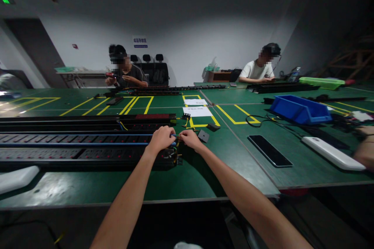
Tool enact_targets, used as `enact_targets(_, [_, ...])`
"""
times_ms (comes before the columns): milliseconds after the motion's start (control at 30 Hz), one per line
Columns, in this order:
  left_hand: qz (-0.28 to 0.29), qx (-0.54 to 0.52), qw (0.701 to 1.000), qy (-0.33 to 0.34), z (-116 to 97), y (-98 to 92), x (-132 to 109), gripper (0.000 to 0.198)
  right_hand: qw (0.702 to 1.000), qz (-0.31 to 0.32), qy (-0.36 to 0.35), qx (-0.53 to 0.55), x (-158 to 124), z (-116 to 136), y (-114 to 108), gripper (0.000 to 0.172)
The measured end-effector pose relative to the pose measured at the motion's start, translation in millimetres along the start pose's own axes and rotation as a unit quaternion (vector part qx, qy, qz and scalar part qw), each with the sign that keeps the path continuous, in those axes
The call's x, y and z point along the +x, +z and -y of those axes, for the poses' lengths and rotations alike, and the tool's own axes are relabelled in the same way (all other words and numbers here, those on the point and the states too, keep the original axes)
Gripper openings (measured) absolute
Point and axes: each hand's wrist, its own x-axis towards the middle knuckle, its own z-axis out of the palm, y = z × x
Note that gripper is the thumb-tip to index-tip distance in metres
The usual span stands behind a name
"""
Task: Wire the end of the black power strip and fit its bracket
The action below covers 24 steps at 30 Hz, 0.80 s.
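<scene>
Long black power strips (111,154) lie side by side on the green table, with rows of sockets and small red marks. My left hand (161,139) rests over the right end of the middle, blue-edged strip (87,139), its fingers pinched together at the tip. Just right of it, my right hand (189,139) is closed, thumb and finger gripping a thin wire (177,136) that spans the small gap between both hands. Loose yellow-green wires (177,146) stick out at the strip ends. A small dark end plate (203,136) lies beside my right hand.
A black phone (270,150), a white power bank (333,153) and a blue bin (300,109) are on the right. Paper labels (197,111) lie ahead between yellow tape lines. Two people sit across the table; another person's hand (365,144) shows at the right edge.
</scene>
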Motion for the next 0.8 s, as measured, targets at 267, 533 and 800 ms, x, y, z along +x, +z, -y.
enact_targets(267, [-0.006, 0.008, 1.0, -0.015, -0.6, 1.4, -0.1, 0.02, 1.0, 0.001, 0.002, 0.005, -1.0, 1.3, -0.6, 0.021])
enact_targets(533, [-0.01, 0.013, 1.0, -0.005, 2.5, 3.6, 0.6, 0.021, 1.0, -0.001, -0.002, 0.004, 0.1, 0.3, -0.7, 0.021])
enact_targets(800, [-0.008, 0.01, 1.0, -0.005, 2.3, 3.1, 0.7, 0.022, 1.0, -0.001, 0.0, 0.003, 0.5, -1.6, 0.8, 0.022])
